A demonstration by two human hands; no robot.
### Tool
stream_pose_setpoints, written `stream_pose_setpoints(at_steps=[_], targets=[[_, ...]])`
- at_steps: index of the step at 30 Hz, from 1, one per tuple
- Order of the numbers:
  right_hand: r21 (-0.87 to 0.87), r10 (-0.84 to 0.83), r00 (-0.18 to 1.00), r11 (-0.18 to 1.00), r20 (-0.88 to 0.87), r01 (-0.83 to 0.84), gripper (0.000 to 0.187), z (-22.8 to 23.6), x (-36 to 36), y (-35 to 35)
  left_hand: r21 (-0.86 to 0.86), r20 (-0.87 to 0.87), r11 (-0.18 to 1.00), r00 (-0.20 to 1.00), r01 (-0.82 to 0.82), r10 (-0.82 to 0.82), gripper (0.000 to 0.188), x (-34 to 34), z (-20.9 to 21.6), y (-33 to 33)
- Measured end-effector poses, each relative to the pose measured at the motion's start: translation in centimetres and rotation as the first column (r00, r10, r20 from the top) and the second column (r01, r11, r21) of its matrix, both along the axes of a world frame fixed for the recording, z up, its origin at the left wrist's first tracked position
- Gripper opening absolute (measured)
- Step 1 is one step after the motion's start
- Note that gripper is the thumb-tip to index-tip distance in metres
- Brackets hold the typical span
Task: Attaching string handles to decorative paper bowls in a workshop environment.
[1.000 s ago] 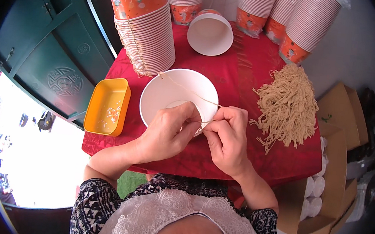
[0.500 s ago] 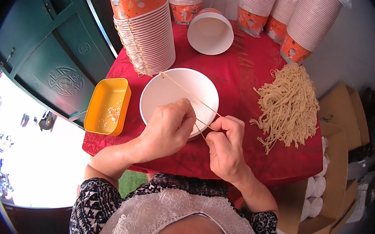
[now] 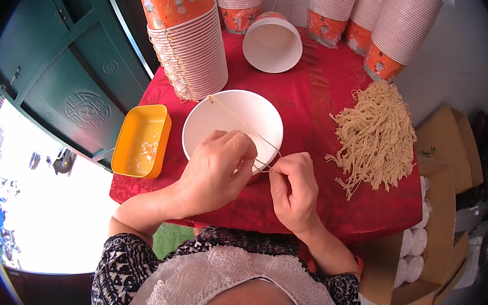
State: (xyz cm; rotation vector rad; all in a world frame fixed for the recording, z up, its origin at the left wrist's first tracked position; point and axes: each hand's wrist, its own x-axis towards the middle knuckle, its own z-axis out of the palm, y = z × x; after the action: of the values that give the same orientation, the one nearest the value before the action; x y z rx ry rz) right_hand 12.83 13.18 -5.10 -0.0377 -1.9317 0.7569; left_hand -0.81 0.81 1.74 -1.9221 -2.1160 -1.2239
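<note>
A white paper bucket (image 3: 217, 128) stands mouth up on the table in front of me. A thin beige cord (image 3: 238, 119) runs from its far left rim across the mouth to my hands. My left hand (image 3: 219, 165) is closed over the bucket's near side, pinching the cord. Beside it, my right hand (image 3: 294, 187) pinches the cord between thumb and forefinger near the right rim. The short stretch of cord between my hands is pulled taut. My fingers hide part of the near rim.
A pile of beige cords (image 3: 375, 141) lies to the right, a yellow tray (image 3: 164, 139) with small beads to the left. Behind stand a tall bucket stack (image 3: 198, 50) with cords along its side, a tipped bucket (image 3: 273, 47) and wrapped stacks (image 3: 402, 33). Cardboard boxes (image 3: 437, 227) flank the red-covered table.
My right hand has shifted slightly left and its fingers have closed further round the cord. The cord loop between my hands looks smaller. My left hand has barely moved.
</note>
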Motion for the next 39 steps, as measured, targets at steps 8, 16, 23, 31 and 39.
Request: stream_pose_setpoints(at_steps=[8,16,23,31,39], targets=[[-0.149,-0.019,0.999,0.988,0.045,0.026,0.018,0.0,-0.8,-1.0,-0.021,-0.068,0.993,0.991,0.113,-0.114,0.021,0.5,0.6,-1.0],[-0.190,-0.039,0.999,0.981,0.009,0.040,0.023,-0.3,-1.3,-1.3,-0.002,-0.050,0.988,0.987,0.155,-0.155,0.021,0.0,-0.1,-1.0],[-0.038,-0.059,0.998,0.998,-0.026,0.058,0.020,0.1,-1.2,-0.8,0.036,-0.027,0.985,0.986,0.167,-0.166,0.019,-0.1,0.1,-0.3],[-0.034,-0.049,0.999,0.998,-0.007,0.049,0.019,0.6,-0.7,-1.0,0.073,-0.018,0.986,0.988,0.152,-0.151,0.015,0.0,0.0,0.4],[-0.473,0.230,0.973,0.856,-0.009,-0.206,0.004,0.1,0.0,-1.1,0.033,0.044,0.985,0.984,0.170,-0.171,0.016,-0.3,-0.3,0.2]])
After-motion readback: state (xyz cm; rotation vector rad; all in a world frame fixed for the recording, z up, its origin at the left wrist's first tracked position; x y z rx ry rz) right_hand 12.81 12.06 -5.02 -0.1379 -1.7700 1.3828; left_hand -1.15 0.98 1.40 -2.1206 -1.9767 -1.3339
